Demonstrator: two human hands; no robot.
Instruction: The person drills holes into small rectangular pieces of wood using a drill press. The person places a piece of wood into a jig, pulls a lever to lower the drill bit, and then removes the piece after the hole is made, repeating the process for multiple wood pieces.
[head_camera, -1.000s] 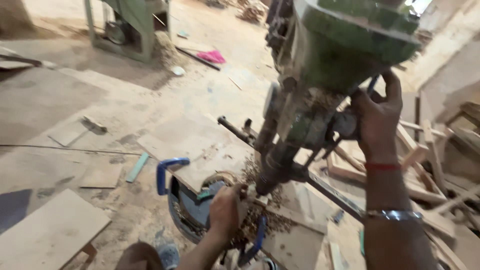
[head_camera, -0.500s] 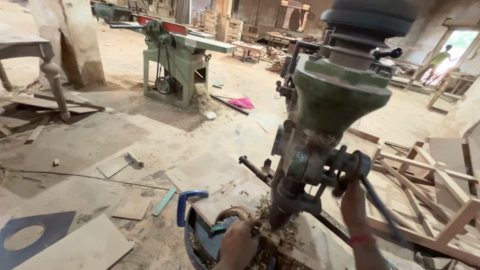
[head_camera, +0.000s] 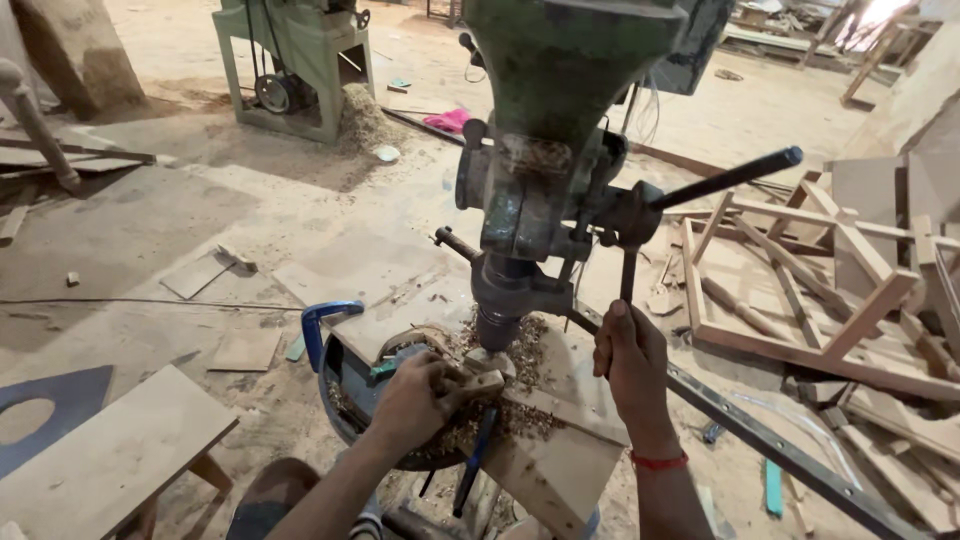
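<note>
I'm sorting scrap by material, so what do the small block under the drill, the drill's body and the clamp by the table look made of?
The small block under the left hand looks like bare, unfinished wood: pale, with loose shavings around it. The drill body seems cast metal under worn green paint, dusty and chipped. The clamp looks like metal painted blue, judging by its thin rigid curve. The right hand grips a dark, probably steel, lever.

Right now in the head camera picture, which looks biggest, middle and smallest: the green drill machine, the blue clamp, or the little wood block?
1. Green drill machine, by far the biggest, though it is also nearest the camera.
2. Blue clamp.
3. Little wood block under the left hand, partly covered.
</note>
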